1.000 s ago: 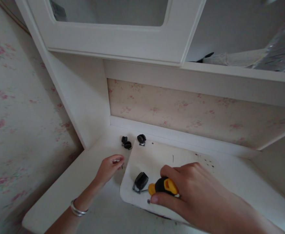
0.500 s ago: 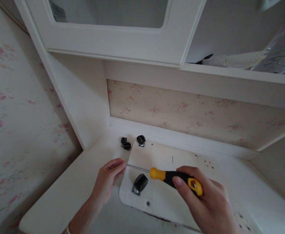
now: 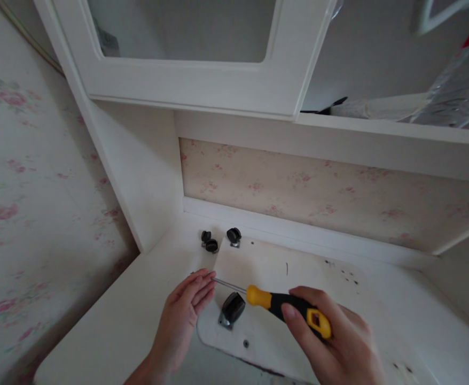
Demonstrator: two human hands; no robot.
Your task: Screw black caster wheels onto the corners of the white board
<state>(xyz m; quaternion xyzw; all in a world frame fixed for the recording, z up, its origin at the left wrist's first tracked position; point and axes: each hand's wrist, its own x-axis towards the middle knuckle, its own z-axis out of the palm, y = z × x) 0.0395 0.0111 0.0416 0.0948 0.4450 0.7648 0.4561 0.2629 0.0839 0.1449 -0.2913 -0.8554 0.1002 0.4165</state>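
Observation:
My right hand (image 3: 330,331) is wrapped round the yellow and black handle of a screwdriver (image 3: 276,306), its shaft pointing left. At the shaft's tip, the fingers of my left hand (image 3: 188,305) are pressed together; whatever they pinch is too small to make out. Just below the shaft, a black caster wheel (image 3: 233,307) with a metal plate sits on a white board (image 3: 266,272) with rounded corners. Another caster (image 3: 233,235) stands at the board's far left corner.
Two more casters (image 3: 210,245) lie on the white desk (image 3: 138,305) left of the board. Dark holes mark the board's right side. Overhead hangs a white cabinet with a glass door (image 3: 194,80); a plastic-wrapped item (image 3: 451,91) rests on the shelf beside it.
My left hand's fingers have shifted slightly right and straightened a little at the screwdriver tip. My right hand keeps its hold on the handle. The view has tilted up slightly.

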